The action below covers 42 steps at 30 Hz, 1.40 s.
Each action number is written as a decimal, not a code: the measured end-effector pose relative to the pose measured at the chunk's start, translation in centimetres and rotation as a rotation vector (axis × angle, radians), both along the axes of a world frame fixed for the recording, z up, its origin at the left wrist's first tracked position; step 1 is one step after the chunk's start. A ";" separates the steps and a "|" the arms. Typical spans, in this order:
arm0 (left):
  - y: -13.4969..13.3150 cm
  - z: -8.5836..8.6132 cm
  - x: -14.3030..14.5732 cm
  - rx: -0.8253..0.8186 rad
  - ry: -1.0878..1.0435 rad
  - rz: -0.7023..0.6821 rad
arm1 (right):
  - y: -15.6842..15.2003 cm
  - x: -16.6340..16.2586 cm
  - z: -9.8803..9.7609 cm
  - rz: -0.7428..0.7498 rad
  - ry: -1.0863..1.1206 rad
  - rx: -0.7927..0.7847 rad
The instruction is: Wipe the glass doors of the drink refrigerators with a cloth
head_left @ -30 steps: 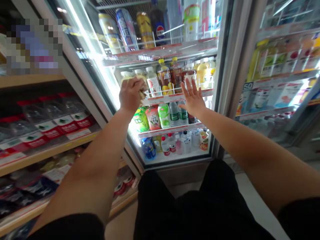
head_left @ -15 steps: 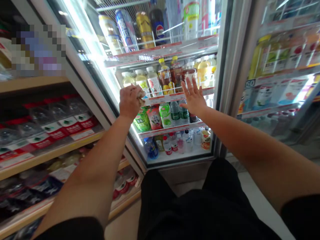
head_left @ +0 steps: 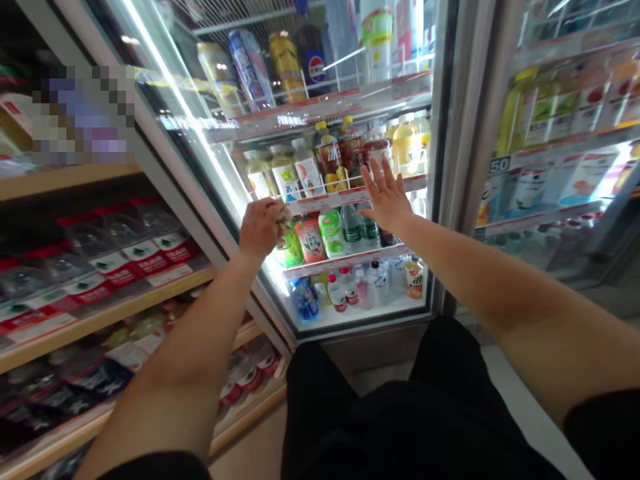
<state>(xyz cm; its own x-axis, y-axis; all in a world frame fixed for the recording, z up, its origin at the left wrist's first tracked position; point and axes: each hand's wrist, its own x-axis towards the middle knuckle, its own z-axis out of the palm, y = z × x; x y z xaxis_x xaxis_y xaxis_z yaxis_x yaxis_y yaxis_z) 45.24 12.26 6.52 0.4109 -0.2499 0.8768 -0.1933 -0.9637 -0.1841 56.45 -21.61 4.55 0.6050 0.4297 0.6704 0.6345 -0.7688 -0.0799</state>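
My left hand [head_left: 260,228] is closed around a small crumpled pale cloth [head_left: 283,213] and presses it against the glass door [head_left: 440,133] of a drinks fridge, level with the green and red bottles [head_left: 310,239] on the third shelf. My right hand [head_left: 388,198] lies flat on the same glass with its fingers spread, in front of the brown and yellow juice bottles [head_left: 350,150]. It holds nothing. Both arms are stretched out forward.
Wooden shelves [head_left: 125,308] with packaged goods run along the left. A second fridge door [head_left: 560,120] with cartons stands to the right. Small bottles [head_left: 360,287] fill the fridge's bottom shelf. My black-clad legs [head_left: 390,407] fill the lower middle.
My left hand has slid the cloth down the glass, from the second shelf's level to the third shelf's. My right hand has stayed flat in the same place.
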 end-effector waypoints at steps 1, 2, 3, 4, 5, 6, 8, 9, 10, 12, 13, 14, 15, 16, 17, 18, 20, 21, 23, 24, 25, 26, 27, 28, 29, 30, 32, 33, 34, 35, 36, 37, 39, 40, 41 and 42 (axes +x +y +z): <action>0.2 -0.2 -0.1 0.013 0.014 -0.009 | 0.0 0.0 0.0 -0.002 0.001 -0.002; 0.5 -0.1 -0.1 0.004 -0.003 -0.007 | 0.0 0.1 0.0 -0.003 0.001 -0.005; 0.8 0.2 -0.2 -0.025 -0.045 0.003 | 0.1 0.1 -0.1 -0.006 0.001 -0.005; 1.1 0.6 -0.2 -0.061 -0.094 0.018 | 0.1 0.2 -0.1 -0.005 -0.003 -0.003; 1.4 1.0 -0.2 -0.100 -0.141 0.035 | 0.0 0.2 -0.1 -0.002 -0.010 0.000; 1.6 1.2 -0.2 -0.137 -0.179 0.051 | 0.0 0.1 -0.1 -0.003 -0.012 0.004; 1.7 1.1 -0.3 -0.173 -0.196 0.070 | 0.0 -0.1 0.1 -0.009 -0.005 0.004; 1.6 0.7 -0.3 -0.171 -0.176 0.071 | 0.0 -0.3 0.1 -0.013 0.001 0.001; 1.4 0.2 -0.4 -0.160 -0.146 0.066 | -0.1 -0.5 0.2 -0.017 0.009 -0.006; 1.3 -0.7 -0.6 -0.125 -0.077 0.049 | 0.0 -0.8 0.4 -0.030 0.026 -0.020; 1.3 -0.8 -0.7 -0.113 -0.054 0.043 | 0.0 -0.8 0.4 -0.034 0.031 -0.024; 1.5 -0.7 -0.8 -0.111 -0.046 0.041 | 0.0 -0.8 0.5 -0.035 0.032 -0.026; 1.8 -0.5 -0.9 -0.120 -0.055 0.046 | 0.0 -0.7 0.5 -0.033 0.031 -0.025; 2.1 -0.1 -1.0 -0.138 -0.076 0.056 | 0.0 -0.7 0.4 -0.028 0.028 -0.022; 2.4 0.1 -1.1 -0.159 -0.099 0.069 | 0.0 -0.6 0.4 -0.020 0.020 -0.016; 2.7 0.3 -1.2 -0.178 -0.119 0.082 | 0.0 -0.5 0.3 -0.010 0.010 -0.008; 2.9 -0.2 -1.5 -0.195 -0.131 0.098 | 0.0 -0.3 0.2 0.002 -0.004 0.008; 2.8 -0.9 -1.6 -0.190 -0.121 0.099 | 0.0 -0.2 0.1 0.004 -0.005 0.014; 2.6 -2.4 -2.0 -0.157 -0.076 0.090 | 0.0 0.0 0.0 0.015 -0.007 0.026; 2.5 -3.1 -2.2 -0.144 -0.051 0.084 | 0.0 0.1 -0.1 0.024 -0.012 0.033; 2.5 -3.5 -2.3 -0.141 -0.035 0.080 | 0.1 0.3 -0.2 0.037 -0.021 0.040; 2.5 -3.5 -2.4 -0.147 -0.032 0.078 | 0.1 0.5 -0.3 0.049 -0.032 0.046; 2.6 -3.3 -2.4 -0.161 -0.042 0.079 | 0.2 0.8 -0.5 0.059 -0.045 0.050; 2.7 -2.8 -2.4 -0.182 -0.065 0.083 | 0.2 1.0 -0.6 0.063 -0.057 0.053; 2.9 -2.1 -2.3 -0.212 -0.101 0.090 | 0.2 1.3 -0.7 0.063 -0.063 0.055; 2.9 -1.4 -2.2 -0.248 -0.143 0.101 | 0.2 1.5 -0.9 0.063 -0.069 0.057; 2.9 -0.6 -1.9 -0.316 -0.208 0.124 | 0.3 1.8 -1.0 0.070 -0.088 0.069; 2.7 -0.6 -1.8 -0.339 -0.223 0.133 | 0.3 1.8 -1.1 0.074 -0.095 0.074; 2.4 -0.9 -1.7 -0.348 -0.222 0.138 | 0.3 1.9 -1.1 0.075 -0.099 0.079; 2.1 -1.5 -1.7 -0.341 -0.203 0.135 | 0.3 1.8 -1.2 0.075 -0.102 0.082; 1.8 -2.2 -1.8 -0.321 -0.173 0.127 | 0.3 1.8 -1.1 0.072 -0.103 0.083; 1.6 -2.8 -1.9 -0.298 -0.140 0.114 | 0.3 1.7 -1.1 0.071 -0.103 0.081; 1.6 -3.5 -2.1 -0.264 -0.092 0.091 | 0.3 1.4 -1.0 0.073 -0.099 0.077; 1.7 -3.3 -2.2 -0.255 -0.086 0.085 | 0.3 1.2 -1.0 0.073 -0.096 0.076; 1.9 -2.9 -2.2 -0.252 -0.088 0.083 | 0.2 1.0 -0.9 0.070 -0.090 0.073; 2.1 -2.4 -2.1 -0.257 -0.104 0.086 | 0.2 0.8 -0.8 0.063 -0.080 0.066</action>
<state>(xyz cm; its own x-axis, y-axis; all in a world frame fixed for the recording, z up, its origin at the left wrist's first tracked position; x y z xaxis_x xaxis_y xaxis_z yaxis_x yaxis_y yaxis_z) 43.11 14.33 4.13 0.3252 0.0181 0.9455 -0.1019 -0.9933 0.0541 57.29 -21.43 3.79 0.5219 0.4184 0.7434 0.6878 -0.7219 -0.0765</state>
